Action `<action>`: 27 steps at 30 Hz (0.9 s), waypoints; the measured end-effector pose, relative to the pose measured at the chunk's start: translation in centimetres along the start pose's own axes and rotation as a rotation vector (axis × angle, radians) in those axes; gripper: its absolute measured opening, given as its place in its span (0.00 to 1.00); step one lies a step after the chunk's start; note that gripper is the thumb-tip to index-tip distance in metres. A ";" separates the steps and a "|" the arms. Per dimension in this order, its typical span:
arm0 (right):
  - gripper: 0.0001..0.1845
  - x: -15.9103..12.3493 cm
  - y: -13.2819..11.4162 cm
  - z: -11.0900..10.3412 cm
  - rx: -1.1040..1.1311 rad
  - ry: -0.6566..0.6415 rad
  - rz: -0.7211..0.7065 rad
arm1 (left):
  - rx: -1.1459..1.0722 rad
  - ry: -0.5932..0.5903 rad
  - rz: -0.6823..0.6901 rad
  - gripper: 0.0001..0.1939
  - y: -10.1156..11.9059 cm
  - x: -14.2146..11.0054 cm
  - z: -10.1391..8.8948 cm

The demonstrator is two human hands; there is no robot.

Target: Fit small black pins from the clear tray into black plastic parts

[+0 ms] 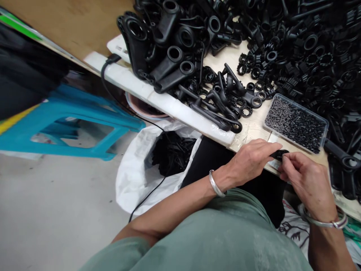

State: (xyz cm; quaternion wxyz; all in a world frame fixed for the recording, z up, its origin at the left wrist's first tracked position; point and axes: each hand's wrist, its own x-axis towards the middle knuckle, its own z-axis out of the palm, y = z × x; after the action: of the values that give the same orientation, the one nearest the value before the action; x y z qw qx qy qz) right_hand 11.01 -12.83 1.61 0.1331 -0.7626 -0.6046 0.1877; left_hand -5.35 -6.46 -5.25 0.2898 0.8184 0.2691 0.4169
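At the table's front edge, my left hand (pixel 252 160) is closed on a small black plastic part (pixel 280 153), its fingers covering much of it. My right hand (pixel 306 177) pinches at the other end of the same part; whether a tiny piece sits between those fingertips is hidden. Just beyond both hands lies a clear shallow box (pixel 296 122) full of tiny dark pieces. Black plastic arms with ring ends (pixel 217 101) are piled left of the box. To the right of my right hand rests a larger black arm (pixel 342 154).
Heaps of black ring parts (pixel 316 56) and larger black arms (pixel 172 56) cover the table's far side. White foam edging (pixel 175 101) lines the left edge. Below stand a white sack (pixel 132 177) of black parts and a blue stool (pixel 73 120). A black cable (pixel 146 188) hangs down.
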 end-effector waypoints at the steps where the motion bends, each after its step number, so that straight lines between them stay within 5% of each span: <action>1: 0.13 0.1 -0.2 -0.2 -0.027 -0.014 -0.018 | -0.003 0.002 0.003 0.12 0.0 0.0 0.0; 8: 0.10 0.0 -1.5 0.2 -0.388 0.049 -0.171 | -0.019 0.062 0.039 0.10 0.1 0.0 0.1; 12: 0.08 -0.5 -3.7 1.4 -0.760 0.058 -0.120 | -0.034 0.101 0.062 0.09 0.2 -0.1 0.1; 15: 0.08 -0.3 -4.5 1.8 -0.835 0.059 -0.089 | -0.022 0.120 0.082 0.09 0.2 -0.1 0.2; 18: 0.08 -0.1 -3.0 1.7 -0.535 0.117 -0.051 | 0.004 0.126 0.080 0.08 0.1 -0.1 0.3; 23: 0.15 -0.7 0.7 1.3 0.555 0.114 0.169 | 0.030 0.151 0.059 0.09 0.3 -0.1 0.2; 27: 0.25 -1.5 0.8 1.7 0.840 0.245 0.298 | 0.001 0.197 0.016 0.08 1.0 -0.2 0.2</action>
State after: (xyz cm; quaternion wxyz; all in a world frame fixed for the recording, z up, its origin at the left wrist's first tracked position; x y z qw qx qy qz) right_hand 10.67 -14.50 -0.08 0.4724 -0.7377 -0.3398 0.3422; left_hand -5.14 -7.36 -4.73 0.2579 0.7759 0.2898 0.4974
